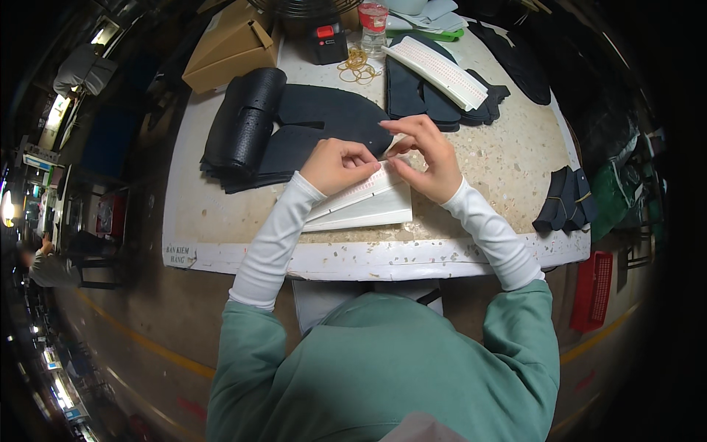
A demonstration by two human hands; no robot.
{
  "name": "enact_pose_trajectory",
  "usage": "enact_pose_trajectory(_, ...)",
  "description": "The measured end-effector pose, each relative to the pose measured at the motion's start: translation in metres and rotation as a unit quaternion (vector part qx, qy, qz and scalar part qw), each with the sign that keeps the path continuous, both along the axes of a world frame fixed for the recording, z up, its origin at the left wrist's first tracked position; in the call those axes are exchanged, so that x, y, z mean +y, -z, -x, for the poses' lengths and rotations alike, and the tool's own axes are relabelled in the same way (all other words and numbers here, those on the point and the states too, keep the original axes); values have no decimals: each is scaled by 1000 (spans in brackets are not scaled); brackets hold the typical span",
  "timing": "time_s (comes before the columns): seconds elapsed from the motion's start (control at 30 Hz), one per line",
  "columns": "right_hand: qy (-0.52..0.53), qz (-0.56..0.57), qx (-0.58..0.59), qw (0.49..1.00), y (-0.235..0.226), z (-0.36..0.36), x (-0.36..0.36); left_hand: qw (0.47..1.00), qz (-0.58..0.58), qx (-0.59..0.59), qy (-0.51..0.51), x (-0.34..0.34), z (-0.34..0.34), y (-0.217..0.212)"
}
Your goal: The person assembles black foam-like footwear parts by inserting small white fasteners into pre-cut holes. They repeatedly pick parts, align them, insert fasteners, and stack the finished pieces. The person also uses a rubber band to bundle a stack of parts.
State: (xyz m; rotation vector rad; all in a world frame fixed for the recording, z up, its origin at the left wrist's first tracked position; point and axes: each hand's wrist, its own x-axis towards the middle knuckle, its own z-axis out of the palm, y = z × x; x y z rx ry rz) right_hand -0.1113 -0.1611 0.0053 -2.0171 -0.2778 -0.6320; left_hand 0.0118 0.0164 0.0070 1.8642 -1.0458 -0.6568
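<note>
Near the front middle of the table, a white strip sheet with rows of small red print (pixel 352 197) lies at a slant over a plain white sheet (pixel 387 210). My left hand (pixel 340 168) is closed on the strip's upper end, thumb and forefinger pinched at its edge. Just to the right, my right hand (pixel 427 158) holds its thumb and forefinger close together by the same end, with the other fingers raised. Whatever may be between those right fingertips is too small to make out. Behind my hands are flat black cut pieces (pixel 324 110).
A black textured roll (pixel 254 121) lies at left, before a cardboard box (pixel 232 44). At the back are rubber bands (pixel 357 66), a bottle (pixel 373 33) and another printed strip stack (pixel 434 70) on black pieces. Banded black bundles (pixel 565 199) sit at right; a red crate (pixel 591 291) stands below.
</note>
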Motion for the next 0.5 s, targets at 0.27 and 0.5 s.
enact_pose_trajectory(0.27,-60,158,-48,984,9,1,9,998,-5,-56,4,1,0,6)
enact_pose_trajectory(0.5,-52,-22,20,998,13,-1,6,1000,9,-23,16,-2,1,6)
